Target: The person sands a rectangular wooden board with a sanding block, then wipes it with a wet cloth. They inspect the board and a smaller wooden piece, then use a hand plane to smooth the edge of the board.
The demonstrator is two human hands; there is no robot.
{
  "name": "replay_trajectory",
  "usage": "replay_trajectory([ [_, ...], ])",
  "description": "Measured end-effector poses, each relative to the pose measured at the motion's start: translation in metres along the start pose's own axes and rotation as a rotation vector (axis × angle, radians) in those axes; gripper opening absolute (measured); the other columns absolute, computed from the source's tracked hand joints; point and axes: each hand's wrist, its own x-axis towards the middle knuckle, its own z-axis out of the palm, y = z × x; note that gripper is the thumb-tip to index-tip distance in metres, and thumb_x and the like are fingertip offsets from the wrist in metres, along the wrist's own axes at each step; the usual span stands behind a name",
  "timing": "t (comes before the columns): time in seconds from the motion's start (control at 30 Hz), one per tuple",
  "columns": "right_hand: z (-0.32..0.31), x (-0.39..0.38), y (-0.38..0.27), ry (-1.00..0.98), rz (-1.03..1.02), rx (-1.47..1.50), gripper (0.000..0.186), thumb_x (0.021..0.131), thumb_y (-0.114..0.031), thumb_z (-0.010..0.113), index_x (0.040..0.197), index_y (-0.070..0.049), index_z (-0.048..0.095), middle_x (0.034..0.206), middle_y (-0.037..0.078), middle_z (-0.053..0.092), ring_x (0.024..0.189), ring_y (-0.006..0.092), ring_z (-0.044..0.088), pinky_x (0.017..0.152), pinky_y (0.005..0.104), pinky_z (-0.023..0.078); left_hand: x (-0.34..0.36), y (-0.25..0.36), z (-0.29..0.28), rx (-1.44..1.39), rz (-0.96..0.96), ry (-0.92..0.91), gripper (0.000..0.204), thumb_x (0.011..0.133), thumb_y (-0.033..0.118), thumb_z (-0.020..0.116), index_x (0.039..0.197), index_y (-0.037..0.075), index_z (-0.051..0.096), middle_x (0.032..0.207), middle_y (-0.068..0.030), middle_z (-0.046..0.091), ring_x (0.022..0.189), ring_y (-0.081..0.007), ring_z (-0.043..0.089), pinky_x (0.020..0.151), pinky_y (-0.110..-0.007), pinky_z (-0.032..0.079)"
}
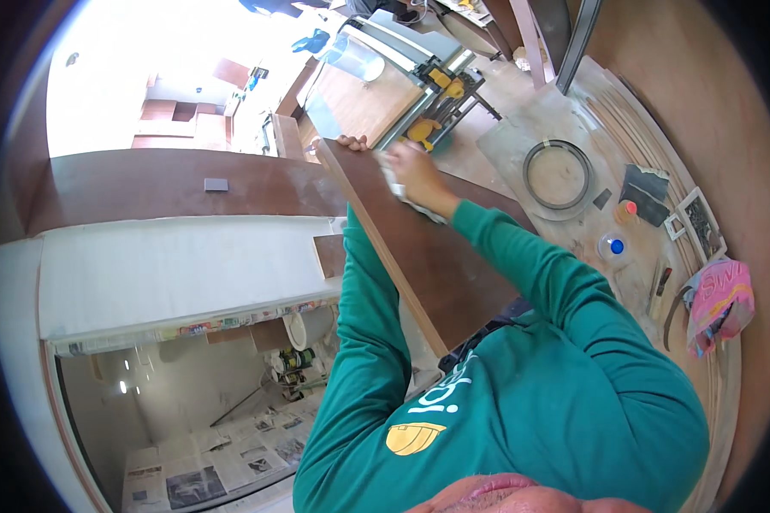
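A dark brown wooden board (441,248) slants across in front of my body, its lighter long edge turned toward the left. My left hand (351,143) has its fingers curled over the board's far end; the rest of that hand is hidden behind the board. On the board's face, near that far end, my right hand (413,173) grips a whitish cloth (395,183) that lies against the surface. The right fingers are slightly blurred.
Beyond the board stands a bench machine (419,77) with rails and yellow parts. A dark coil (559,174), a blue-capped bottle (611,246) and a pink bag (717,303) lie at right. A brown panel ledge (180,184) runs along the left; newspapers (192,487) cover the lower left.
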Motion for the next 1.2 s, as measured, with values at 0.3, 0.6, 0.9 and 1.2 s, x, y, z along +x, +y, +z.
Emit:
replay_trajectory([
  [0.3,-0.04,-0.003,0.172,-0.181,0.361,-0.383,0.042,0.099,-0.042,0.067,0.089,-0.001,0.074,0.085,0.027,0.07,0.084,0.0467,0.069,0.077,0.056,0.053,0.033,0.009,0.123,0.461,0.056,0.43,0.061,0.108,0.062,0.042,0.129,0.008,0.063,0.125,-0.0125,0.068,0.107,-0.0241,0.066,0.095,-0.038,0.053],
  [0.6,0.008,0.013,-0.036,-0.07,-0.068,0.175,0.025,0.101,-0.026,0.069,0.105,-0.002,0.074,0.102,0.021,0.07,0.095,0.0397,0.069,0.084,0.0453,0.054,-0.051,0.074,0.196,0.483,-0.272,0.592,0.03,0.108,0.035,0.059,0.111,0.006,0.068,0.103,-0.007,0.072,0.092,-0.0173,0.071,0.083,-0.031,0.057],
  [0.9,-0.004,-0.032,0.085,-0.166,0.244,-0.177,0.026,0.1,-0.027,0.065,0.098,-0.004,0.076,0.102,0.023,0.072,0.097,0.0426,0.069,0.085,0.0512,0.054,-0.051,0.078,0.193,0.334,-0.442,0.624,0.019,0.104,0.023,0.063,0.104,0.005,0.068,0.098,-0.0084,0.074,0.083,-0.0207,0.073,0.075,-0.033,0.06],
  [1.2,-0.018,0.011,0.052,-0.386,0.079,-0.204,0.023,0.1,-0.017,0.059,0.098,-0.003,0.078,0.099,0.02,0.073,0.1,0.0398,0.069,0.09,0.0473,0.054,-0.046,0.077,0.207,0.328,-0.405,0.582,0.014,0.103,0.02,0.062,0.103,0.007,0.067,0.097,-0.0065,0.074,0.083,-0.0181,0.072,0.073,-0.034,0.061],
])
